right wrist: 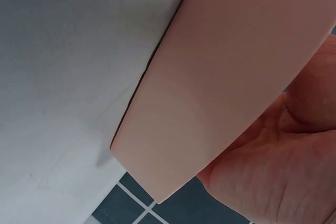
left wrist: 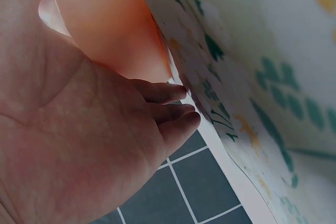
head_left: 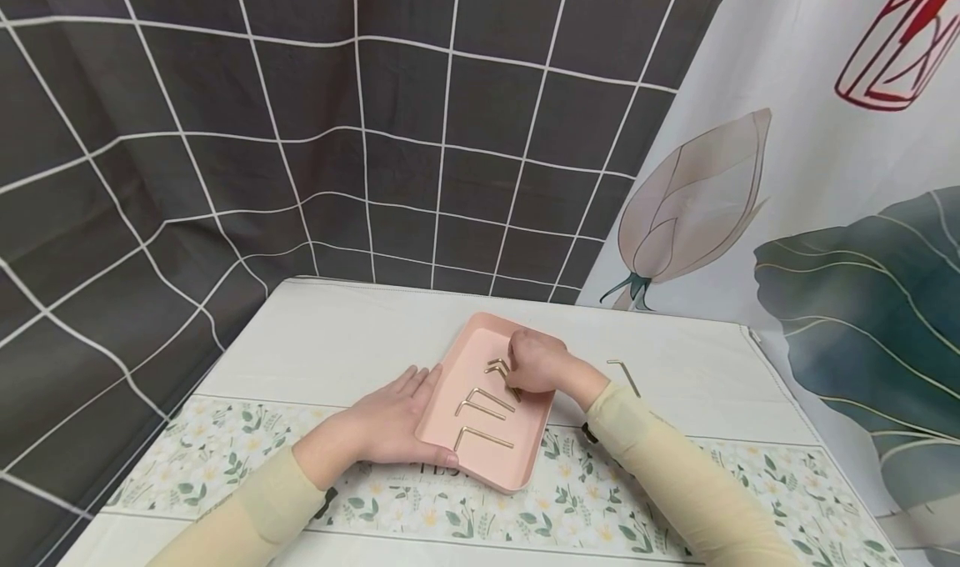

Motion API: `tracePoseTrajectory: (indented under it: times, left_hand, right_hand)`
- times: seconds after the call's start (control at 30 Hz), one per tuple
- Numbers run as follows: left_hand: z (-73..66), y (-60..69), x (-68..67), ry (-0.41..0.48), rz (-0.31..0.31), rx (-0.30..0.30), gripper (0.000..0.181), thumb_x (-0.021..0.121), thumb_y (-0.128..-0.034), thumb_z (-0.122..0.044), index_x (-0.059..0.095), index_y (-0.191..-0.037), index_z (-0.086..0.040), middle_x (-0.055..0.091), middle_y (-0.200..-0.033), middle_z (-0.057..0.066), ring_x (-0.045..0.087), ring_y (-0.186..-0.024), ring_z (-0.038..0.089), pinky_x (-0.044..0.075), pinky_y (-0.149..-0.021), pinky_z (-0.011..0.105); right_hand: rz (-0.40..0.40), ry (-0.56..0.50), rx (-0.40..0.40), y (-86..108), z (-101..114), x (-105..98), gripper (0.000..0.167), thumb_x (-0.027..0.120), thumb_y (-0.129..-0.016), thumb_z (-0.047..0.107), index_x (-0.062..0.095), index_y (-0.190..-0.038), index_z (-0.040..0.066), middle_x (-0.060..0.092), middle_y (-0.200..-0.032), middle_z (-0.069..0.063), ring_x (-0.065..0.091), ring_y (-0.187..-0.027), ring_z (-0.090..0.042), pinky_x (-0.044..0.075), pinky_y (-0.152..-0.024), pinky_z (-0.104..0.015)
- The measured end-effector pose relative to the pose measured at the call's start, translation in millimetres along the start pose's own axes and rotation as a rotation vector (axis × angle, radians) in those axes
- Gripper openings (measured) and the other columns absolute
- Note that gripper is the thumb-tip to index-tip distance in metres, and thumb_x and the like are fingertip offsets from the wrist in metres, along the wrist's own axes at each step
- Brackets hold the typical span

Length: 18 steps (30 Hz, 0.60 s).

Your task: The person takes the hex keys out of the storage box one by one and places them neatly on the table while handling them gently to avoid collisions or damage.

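Note:
A pink rectangular tray (head_left: 517, 459) lies at a slant on the table, with several gold L-shaped hex keys in it. My left hand (head_left: 393, 421) rests against the tray's left side, its fingers straight and spread and its thumb along the near corner. In the left wrist view, that hand's fingers (left wrist: 176, 124) lie beside the tray's outer wall (left wrist: 115, 30). My right hand (head_left: 536, 363) reaches over the far right rim with curled fingers and pinches a hex key (head_left: 516, 393), partly hidden beneath it. Nearer me, a separate hex key (head_left: 486, 438) lies inside the tray.
Another gold hex key (head_left: 624, 375) lies on the table to the right of the tray. The white tablecloth (head_left: 360, 325) has a floral band (head_left: 405, 509) across it. Behind stands a dark grid-patterned curtain (head_left: 405, 175), with a printed white curtain (head_left: 697, 283) at the right.

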<state>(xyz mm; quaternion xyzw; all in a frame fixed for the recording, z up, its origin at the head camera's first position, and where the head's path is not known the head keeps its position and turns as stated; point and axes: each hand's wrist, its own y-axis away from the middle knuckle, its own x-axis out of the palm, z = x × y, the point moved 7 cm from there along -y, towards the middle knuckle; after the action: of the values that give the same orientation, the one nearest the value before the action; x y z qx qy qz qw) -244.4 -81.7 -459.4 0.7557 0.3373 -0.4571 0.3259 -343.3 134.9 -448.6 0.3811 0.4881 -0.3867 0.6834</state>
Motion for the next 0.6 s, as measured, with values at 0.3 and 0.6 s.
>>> tracePoseTrajectory:
  times: [0.3,0.6]
  left_hand:
    - [0.5,0.1,-0.1,0.008,0.003,-0.003,0.145,0.066,-0.0845,-0.094,0.01,-0.177,0.002,0.022,-0.179,0.032,0.017,-0.168,0.049,0.028,-0.133,0.057]
    - [0.6,-0.3,0.7,0.011,0.009,0.003,0.144,0.066,-0.0853,-0.093,0.009,-0.177,0.002,0.021,-0.179,0.032,0.016,-0.168,0.049,0.026,-0.134,0.057]
  right_hand:
    - [0.004,0.045,-0.003,-2.3,2.2,1.3,0.029,0.091,-0.086,0.025,0.064,-0.084,0.016,0.063,-0.079,0.001,0.063,-0.063,-0.013,0.052,-0.056,-0.032]
    - [0.016,0.05,-0.001,-2.6,3.4,2.1,0.025,0.09,-0.085,0.023,0.066,-0.078,0.018,0.065,-0.071,0.003,0.062,-0.061,-0.013,0.05,-0.055,-0.032]
